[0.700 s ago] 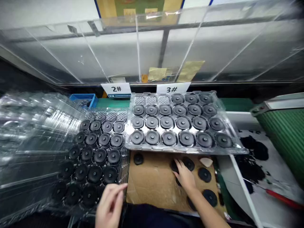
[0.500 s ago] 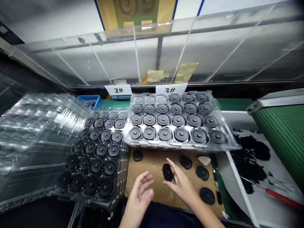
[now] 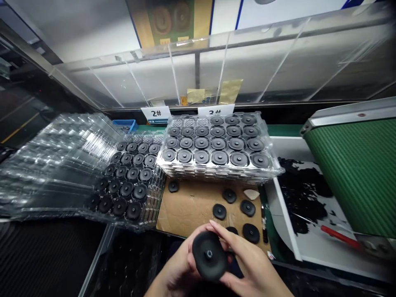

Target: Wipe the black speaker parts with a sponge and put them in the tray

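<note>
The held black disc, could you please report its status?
Left hand and right hand both holding black disc. Its face toward camera. Loose discs beyond, on cardboard.

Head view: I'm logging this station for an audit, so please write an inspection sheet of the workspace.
Surface: brown cardboard; green worktop also visible.
Job's things: black disc, held, central stud facing the camera; loose discs on the cardboard; transparent left tray and right tray holding discs.
Clutter: black scraps and red-handled tool in white bin; pale piece on the cardboard.
Hands: left hand and right hand together hold the disc.
Cables: nothing seen.
Surroundings: 2# sign, partly hidden 3# sign, transparent panel, green belt.
</note>
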The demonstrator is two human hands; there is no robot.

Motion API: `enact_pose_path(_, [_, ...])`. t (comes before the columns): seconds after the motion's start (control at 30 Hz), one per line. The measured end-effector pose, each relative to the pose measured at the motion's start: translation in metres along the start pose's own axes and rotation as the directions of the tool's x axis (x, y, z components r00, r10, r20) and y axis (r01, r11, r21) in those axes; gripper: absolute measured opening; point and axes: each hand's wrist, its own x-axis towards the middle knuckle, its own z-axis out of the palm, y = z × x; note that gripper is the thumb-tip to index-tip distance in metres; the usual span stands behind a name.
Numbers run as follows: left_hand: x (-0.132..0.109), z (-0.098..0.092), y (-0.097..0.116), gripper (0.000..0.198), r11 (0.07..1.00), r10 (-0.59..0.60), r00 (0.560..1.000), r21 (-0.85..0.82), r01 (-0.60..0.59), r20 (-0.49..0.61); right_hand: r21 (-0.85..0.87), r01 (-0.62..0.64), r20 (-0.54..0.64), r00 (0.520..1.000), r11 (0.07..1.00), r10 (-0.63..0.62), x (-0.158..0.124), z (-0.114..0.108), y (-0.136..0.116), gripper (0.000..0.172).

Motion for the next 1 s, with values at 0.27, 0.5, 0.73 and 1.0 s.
enact_pose_path(0.27, [-0.005,0.005,-0.021,0.077,0.997,0.065,0.991,-0.048,-0.059,0.117,0.124,0.003,-0.031,1.000,0.992,0.001,-0.014,-0.006,-0.007,0.075])
enact_pose_path(0.5, [-0.003,0.011,-0.025,0.077,0.997,0.064,0.988,-0.054,-0.057,0.144,0.192,0.013,-0.075,0.997,0.981,0.002,-0.024,-0.009,-0.007,0.073])
enact_pose_path(0.73, [-0.006,0.011,-0.025,0.077,0.997,0.073,0.983,-0.031,-0.069,0.171,0.253,0.007,-0.095,0.995,0.967,0.018,-0.024,-0.007,-0.015,0.068])
enact_pose_path(1.0, [-0.012,-0.001,-0.020,0.058,0.970,0.140,0.966,-0.167,-0.178,-0.216,0.577,-0.417,-0.022,0.851,0.702,0.524,-0.058,0.032,0.020,0.026])
